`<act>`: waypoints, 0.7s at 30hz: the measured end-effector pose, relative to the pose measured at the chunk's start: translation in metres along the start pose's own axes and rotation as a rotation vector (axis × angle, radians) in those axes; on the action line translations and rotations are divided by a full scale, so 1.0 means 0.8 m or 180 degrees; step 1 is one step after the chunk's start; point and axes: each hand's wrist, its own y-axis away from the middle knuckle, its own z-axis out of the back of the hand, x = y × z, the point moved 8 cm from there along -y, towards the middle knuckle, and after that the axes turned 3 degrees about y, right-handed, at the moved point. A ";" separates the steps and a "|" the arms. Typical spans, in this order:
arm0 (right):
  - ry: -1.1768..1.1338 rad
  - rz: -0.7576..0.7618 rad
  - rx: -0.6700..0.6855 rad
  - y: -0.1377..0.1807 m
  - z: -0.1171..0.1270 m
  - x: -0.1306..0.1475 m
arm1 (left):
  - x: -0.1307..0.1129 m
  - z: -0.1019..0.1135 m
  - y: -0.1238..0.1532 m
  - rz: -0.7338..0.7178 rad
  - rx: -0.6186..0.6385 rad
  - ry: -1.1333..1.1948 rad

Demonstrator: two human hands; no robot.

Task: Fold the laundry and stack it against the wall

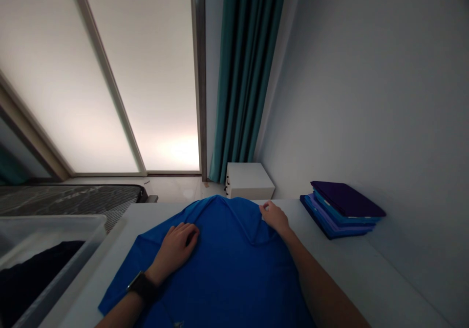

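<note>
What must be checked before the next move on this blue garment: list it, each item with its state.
1. Left hand resting flat on the blue garment: ok.
2. Right hand at the garment's far edge, grip closed: cannot tell.
3. Garment smooth between the hands: not ok, raised creases run there.
4. Garment wholly on the table: cannot tell, its near end leaves the picture.
5. Folded stack apart from the garment, with bare table between: ok.
</note>
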 end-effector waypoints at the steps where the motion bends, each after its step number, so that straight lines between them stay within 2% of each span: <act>1: 0.0065 -0.0026 0.0012 0.000 -0.001 0.002 | -0.001 0.000 0.000 -0.0011 0.0001 -0.0005; 4: 0.0224 0.0068 -0.0056 0.009 -0.003 0.012 | -0.003 0.001 0.001 -0.0028 -0.0015 -0.0013; 10: 0.0152 0.0762 -0.0458 0.027 -0.006 0.031 | -0.006 0.010 0.000 0.0121 -0.0046 0.0383; 12: -0.0003 0.0888 -0.0494 0.025 -0.008 0.029 | 0.002 0.024 -0.004 0.0315 -0.0131 0.0774; 14: -0.0072 0.0928 -0.0537 0.021 -0.011 0.026 | 0.019 0.050 -0.006 0.0578 -0.0392 0.1048; 17: -0.0097 0.0974 -0.0541 0.014 -0.017 0.021 | 0.054 0.095 -0.002 0.0994 -0.0859 0.0785; 19: -0.0129 0.1034 -0.0493 0.011 -0.021 0.020 | 0.074 0.107 0.005 0.1200 -0.0672 0.0406; 21: -0.0168 0.1067 -0.0468 0.009 -0.024 0.019 | 0.088 0.102 0.014 0.1332 -0.0270 0.0133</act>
